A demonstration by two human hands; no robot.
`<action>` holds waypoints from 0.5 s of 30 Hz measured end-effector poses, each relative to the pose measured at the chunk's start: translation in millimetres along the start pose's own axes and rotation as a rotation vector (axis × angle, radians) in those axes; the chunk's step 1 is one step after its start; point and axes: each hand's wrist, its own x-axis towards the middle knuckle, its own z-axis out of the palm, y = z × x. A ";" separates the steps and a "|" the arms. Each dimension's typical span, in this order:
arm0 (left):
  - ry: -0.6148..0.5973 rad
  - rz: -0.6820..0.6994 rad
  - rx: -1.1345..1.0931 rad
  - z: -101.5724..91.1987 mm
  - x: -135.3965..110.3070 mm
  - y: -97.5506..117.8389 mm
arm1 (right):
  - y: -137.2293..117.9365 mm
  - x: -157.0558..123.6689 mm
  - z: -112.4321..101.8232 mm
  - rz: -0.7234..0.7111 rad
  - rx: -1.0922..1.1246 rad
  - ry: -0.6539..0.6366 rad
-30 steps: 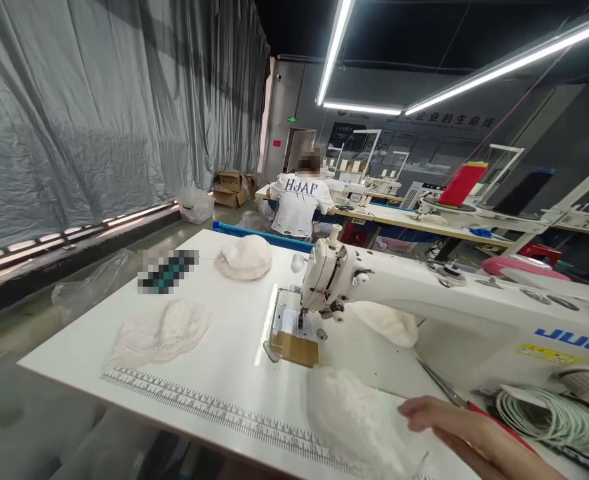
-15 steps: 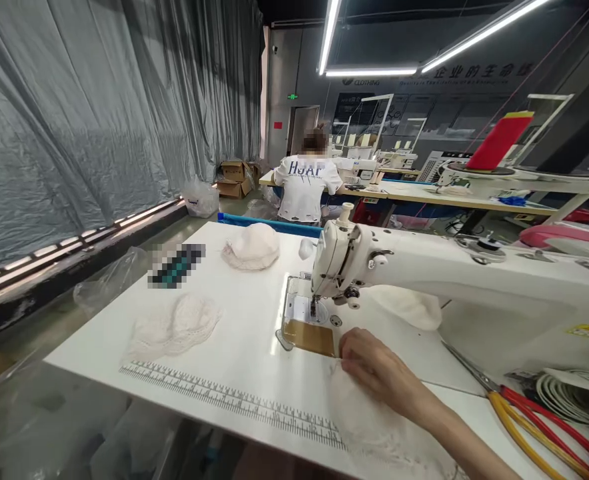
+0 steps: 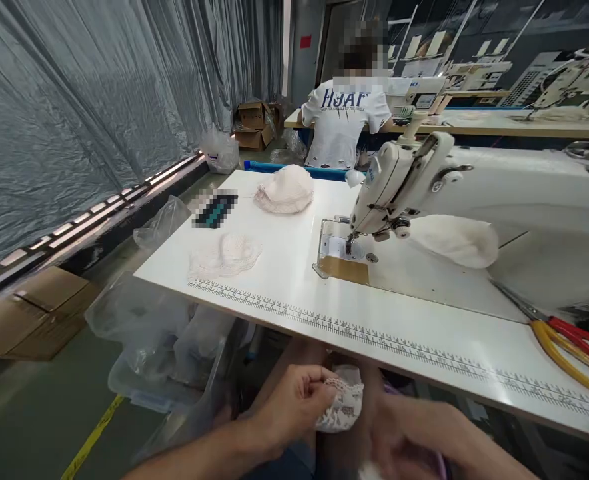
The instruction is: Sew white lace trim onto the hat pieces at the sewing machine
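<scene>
In front of the table edge, over my lap, my left hand point(image 3: 302, 399) pinches a piece of white lace fabric point(image 3: 343, 405) between thumb and fingers. Just right of it, my right hand point(image 3: 399, 437) is low and smeared by motion, so its fingers cannot be read. A whitish scrap point(image 3: 369, 471) shows blurred beneath that hand; whether it is held I cannot tell. On the table point(image 3: 284, 293), a pale lace-edged piece point(image 3: 229, 255) lies at the left and a cream, cup-shaped fabric piece point(image 3: 287, 189) farther back.
A white sewing machine point(image 3: 389, 193) stands at the right, with white fabric point(image 3: 457, 240) under its arm. Scissors point(image 3: 549, 327) with red and yellow handles lie beside it. Plastic bags point(image 3: 149, 313) and a cardboard box point(image 3: 34, 310) are at left. A co-worker point(image 3: 347, 120) sits ahead.
My right hand has left the fabric at the table's front and dropped below the edge; that fabric is off the tabletop. My left hand has come into view with lace. The view has tilted down.
</scene>
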 end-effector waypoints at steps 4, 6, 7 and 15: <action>-0.090 0.020 0.042 -0.8 -17.9 7.5 | -3.8 15.9 11.8 0.082 0.051 -0.005; -0.137 0.007 0.010 -4.8 -24.6 10.3 | 1.3 19.2 20.0 0.093 0.052 0.008; -0.145 0.001 -0.004 -7.3 -26.9 10.5 | 4.0 19.6 23.9 0.094 0.056 -0.002; -0.051 -0.019 0.086 -14.2 -31.2 2.2 | 5.5 17.4 33.5 0.109 0.070 -0.029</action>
